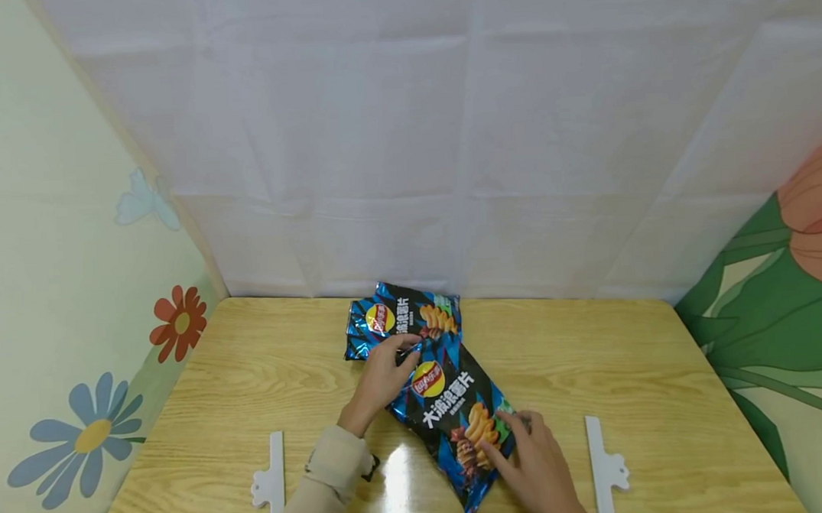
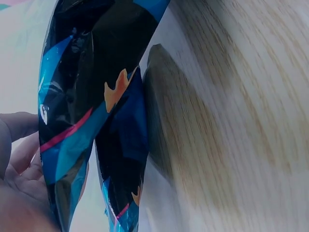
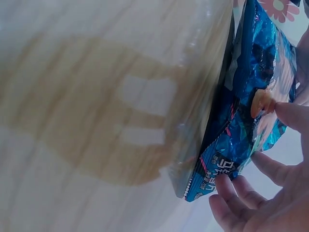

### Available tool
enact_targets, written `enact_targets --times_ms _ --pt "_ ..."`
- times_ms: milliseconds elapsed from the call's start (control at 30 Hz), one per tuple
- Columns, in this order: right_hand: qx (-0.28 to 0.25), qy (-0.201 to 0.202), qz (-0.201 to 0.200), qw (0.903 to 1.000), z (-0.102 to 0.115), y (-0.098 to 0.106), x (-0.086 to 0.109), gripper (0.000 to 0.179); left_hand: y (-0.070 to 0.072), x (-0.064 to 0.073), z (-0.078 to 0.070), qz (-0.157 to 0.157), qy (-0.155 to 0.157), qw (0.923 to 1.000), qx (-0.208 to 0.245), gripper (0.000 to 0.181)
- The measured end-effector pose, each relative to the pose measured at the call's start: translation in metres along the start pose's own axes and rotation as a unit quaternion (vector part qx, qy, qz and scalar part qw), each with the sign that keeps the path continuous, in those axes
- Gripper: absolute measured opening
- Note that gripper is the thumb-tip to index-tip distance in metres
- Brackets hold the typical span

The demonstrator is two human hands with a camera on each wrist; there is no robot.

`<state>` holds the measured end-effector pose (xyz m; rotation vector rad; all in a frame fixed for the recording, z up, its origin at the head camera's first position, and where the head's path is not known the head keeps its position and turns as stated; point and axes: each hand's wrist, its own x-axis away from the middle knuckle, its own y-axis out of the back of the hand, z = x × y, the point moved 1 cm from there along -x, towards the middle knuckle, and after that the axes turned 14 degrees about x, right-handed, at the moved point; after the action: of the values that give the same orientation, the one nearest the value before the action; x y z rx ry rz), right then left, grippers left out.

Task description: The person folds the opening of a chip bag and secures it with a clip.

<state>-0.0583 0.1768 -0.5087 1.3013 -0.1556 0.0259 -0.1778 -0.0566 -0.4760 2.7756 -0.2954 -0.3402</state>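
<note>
A dark blue and black bag of potato chips (image 1: 452, 408) lies slanted on the wooden table, its printed face up. At its upper left corner my left hand (image 1: 382, 376) pinches the edge between thumb and fingers; the left wrist view shows that hand (image 2: 24, 169) partly hidden behind the bag (image 2: 67, 96). My right hand (image 1: 533, 461) touches the lower right side, thumb on the printed face and fingers fairly straight along the edge, as the right wrist view of the bag (image 3: 241, 125) shows. Behind the upper end, more matching chip bags (image 1: 366, 335) lie overlapped.
A white clip (image 1: 277, 476) lies on the table (image 1: 251, 371) to the left, and another white clip (image 1: 602, 470) to the right. A pale sheet (image 1: 378, 135) hangs behind the table's back edge. Painted walls (image 1: 39, 265) stand at both sides.
</note>
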Motion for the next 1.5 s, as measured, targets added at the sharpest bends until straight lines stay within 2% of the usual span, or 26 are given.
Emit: enact_targets --times_ms 300,833,933,1233,1500 --pt "0.001 0.004 0.004 1.0 0.0 0.0 0.003 0.07 0.004 -0.001 0.001 0.015 -0.005 0.9998 0.009 0.023" --pt "-0.035 0.047 -0.071 0.9958 -0.009 0.007 -0.011 0.058 0.004 -0.002 0.001 0.021 -0.014 0.9996 0.014 0.023" --pt "-0.059 0.051 -0.065 0.9949 -0.01 0.008 -0.017 0.058 0.004 -0.002 0.0 0.024 -0.011 0.9996 0.013 0.024" --pt "-0.133 0.051 -0.007 0.9898 -0.01 0.008 -0.039 0.072 0.001 -0.002 -0.003 0.029 -0.013 0.9994 0.013 0.024" --pt "-0.157 0.058 -0.01 0.9859 -0.008 0.007 -0.042 0.066 0.002 0.001 -0.004 0.033 -0.026 0.9989 0.02 0.025"
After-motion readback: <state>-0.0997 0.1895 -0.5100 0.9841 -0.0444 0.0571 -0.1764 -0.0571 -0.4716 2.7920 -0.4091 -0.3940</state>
